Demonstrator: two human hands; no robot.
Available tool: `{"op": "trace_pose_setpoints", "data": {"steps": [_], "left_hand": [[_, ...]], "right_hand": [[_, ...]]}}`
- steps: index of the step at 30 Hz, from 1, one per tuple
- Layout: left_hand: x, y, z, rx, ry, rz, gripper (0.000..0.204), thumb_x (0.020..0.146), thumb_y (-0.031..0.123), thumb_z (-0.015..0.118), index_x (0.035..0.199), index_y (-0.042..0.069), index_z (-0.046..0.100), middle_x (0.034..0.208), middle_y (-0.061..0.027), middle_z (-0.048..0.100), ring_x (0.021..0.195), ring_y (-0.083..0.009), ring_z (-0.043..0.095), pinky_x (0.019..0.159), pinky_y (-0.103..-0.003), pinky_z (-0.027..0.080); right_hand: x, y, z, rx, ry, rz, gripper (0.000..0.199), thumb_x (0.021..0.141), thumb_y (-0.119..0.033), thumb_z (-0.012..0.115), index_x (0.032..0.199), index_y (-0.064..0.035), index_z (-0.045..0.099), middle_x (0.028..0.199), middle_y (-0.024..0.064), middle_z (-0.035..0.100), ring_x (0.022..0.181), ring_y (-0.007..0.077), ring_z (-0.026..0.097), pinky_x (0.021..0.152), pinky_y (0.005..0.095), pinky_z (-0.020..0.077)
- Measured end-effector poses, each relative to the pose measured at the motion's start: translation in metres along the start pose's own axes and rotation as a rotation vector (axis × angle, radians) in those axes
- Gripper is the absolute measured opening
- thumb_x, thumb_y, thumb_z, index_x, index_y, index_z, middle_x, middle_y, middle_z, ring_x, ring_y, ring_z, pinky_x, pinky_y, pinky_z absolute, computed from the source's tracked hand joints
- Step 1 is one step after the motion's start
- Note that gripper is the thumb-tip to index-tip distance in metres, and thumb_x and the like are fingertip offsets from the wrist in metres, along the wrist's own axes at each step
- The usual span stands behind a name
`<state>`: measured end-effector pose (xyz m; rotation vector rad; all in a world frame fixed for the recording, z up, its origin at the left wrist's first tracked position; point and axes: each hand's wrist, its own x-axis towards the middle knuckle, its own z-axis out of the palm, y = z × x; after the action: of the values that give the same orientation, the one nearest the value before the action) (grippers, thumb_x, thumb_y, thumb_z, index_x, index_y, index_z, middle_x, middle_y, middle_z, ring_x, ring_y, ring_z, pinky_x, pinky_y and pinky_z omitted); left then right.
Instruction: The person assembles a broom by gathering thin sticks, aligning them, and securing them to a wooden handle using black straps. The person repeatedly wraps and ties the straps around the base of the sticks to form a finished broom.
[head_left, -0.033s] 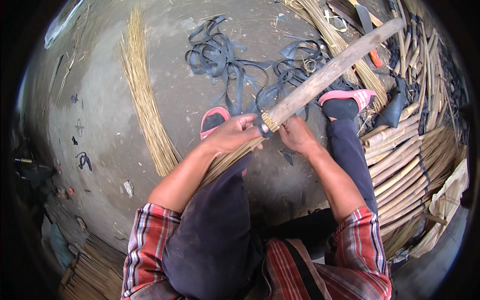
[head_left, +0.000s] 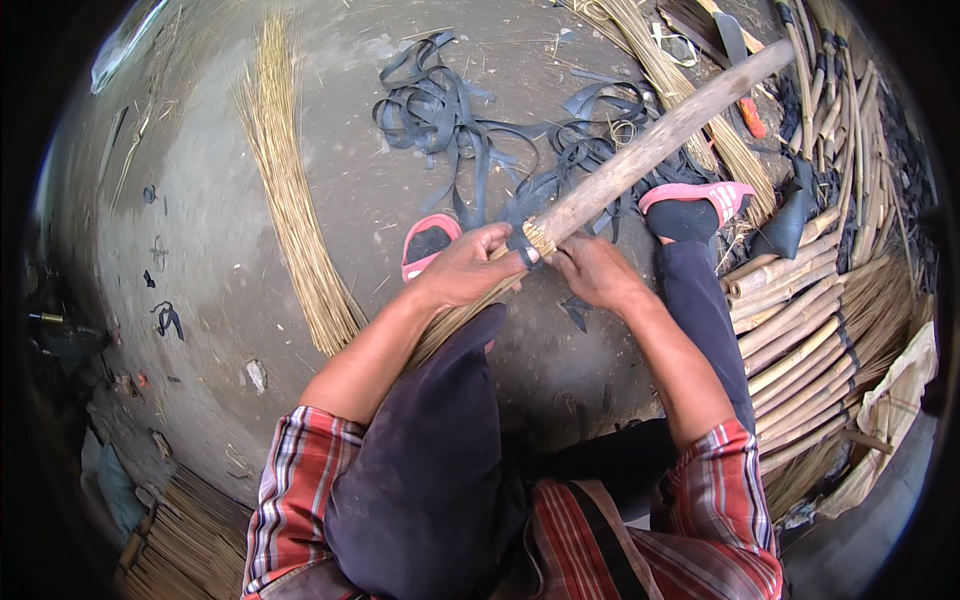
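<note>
We see a wooden broom handle (head_left: 655, 143) slanting from the middle of the view up toward the upper right, its lower end meeting a bundle of straw-coloured broom fibres (head_left: 462, 316) that runs down across the person's left knee. Where handle and fibres join, a dark rubber strip (head_left: 524, 246) is wound around them. The left hand (head_left: 468, 268) is closed around the fibres just below that joint, fingers curled over the top. The right hand (head_left: 594, 270) is closed too, pinching at the joint from the other side, just beside the left; we cannot tell exactly what its fingertips grip.

Beyond the hands, both feet in pink sandals (head_left: 428, 243) rest on the concrete floor (head_left: 380, 190). A tangle of black rubber strips (head_left: 470, 120) lies on the floor just past them, under the handle. A long loose sheaf of straw (head_left: 290, 200) lies well to the left. A stack of bamboo sticks (head_left: 800, 330) is piled along the right, near the right leg.
</note>
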<state>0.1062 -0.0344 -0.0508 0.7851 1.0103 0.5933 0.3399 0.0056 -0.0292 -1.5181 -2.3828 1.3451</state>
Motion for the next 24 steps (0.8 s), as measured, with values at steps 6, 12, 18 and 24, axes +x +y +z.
{"op": "trace_pose_setpoints", "data": {"steps": [6, 12, 18, 24], "left_hand": [[0.009, -0.028, -0.002, 0.707, 0.273, 0.032, 0.052, 0.091, 0.035, 0.076, 0.119, -0.005, 0.058, 0.109, -0.0292, 0.069, 0.103, -0.0475, 0.069, 0.087, -0.051, 0.053], [0.007, -0.025, 0.008, 0.801, 0.328, -0.019, 0.051, 0.09, 0.036, 0.076, 0.116, -0.004, 0.058, 0.11, -0.0302, 0.069, 0.105, -0.0483, 0.068, 0.089, -0.055, 0.052], [0.006, -0.029, 0.008, 0.791, 0.354, 0.037, 0.056, 0.089, 0.036, 0.077, 0.124, -0.002, 0.057, 0.11, -0.0315, 0.069, 0.105, -0.0485, 0.067, 0.087, -0.053, 0.052], [0.013, -0.045, -0.002, 0.66, 0.348, 0.043, 0.068, 0.085, 0.035, 0.084, 0.132, -0.006, 0.057, 0.114, -0.0287, 0.071, 0.106, -0.0393, 0.072, 0.091, -0.044, 0.054]], "right_hand": [[0.011, -0.021, -0.025, -0.096, 0.106, -0.086, 0.037, 0.1, -0.025, 0.068, 0.133, -0.01, 0.062, 0.112, 0.0202, 0.07, 0.102, 0.0437, 0.069, 0.085, 0.0523, 0.0549], [0.055, -0.026, -0.005, -0.336, -0.031, -0.234, 0.056, 0.1, -0.025, 0.067, 0.153, -0.0188, 0.048, 0.117, 0.0179, 0.067, 0.102, 0.0424, 0.07, 0.084, 0.0521, 0.0557], [0.077, -0.024, -0.004, -0.523, -0.086, -0.368, 0.026, 0.092, -0.018, 0.069, 0.116, -0.0102, 0.067, 0.108, 0.0173, 0.071, 0.099, 0.0414, 0.073, 0.081, 0.0522, 0.0583], [0.06, -0.014, 0.004, -0.338, -0.139, -0.264, 0.015, 0.095, -0.016, 0.065, 0.107, -0.0066, 0.066, 0.095, 0.0214, 0.069, 0.098, 0.0437, 0.07, 0.079, 0.0527, 0.0546]]}}
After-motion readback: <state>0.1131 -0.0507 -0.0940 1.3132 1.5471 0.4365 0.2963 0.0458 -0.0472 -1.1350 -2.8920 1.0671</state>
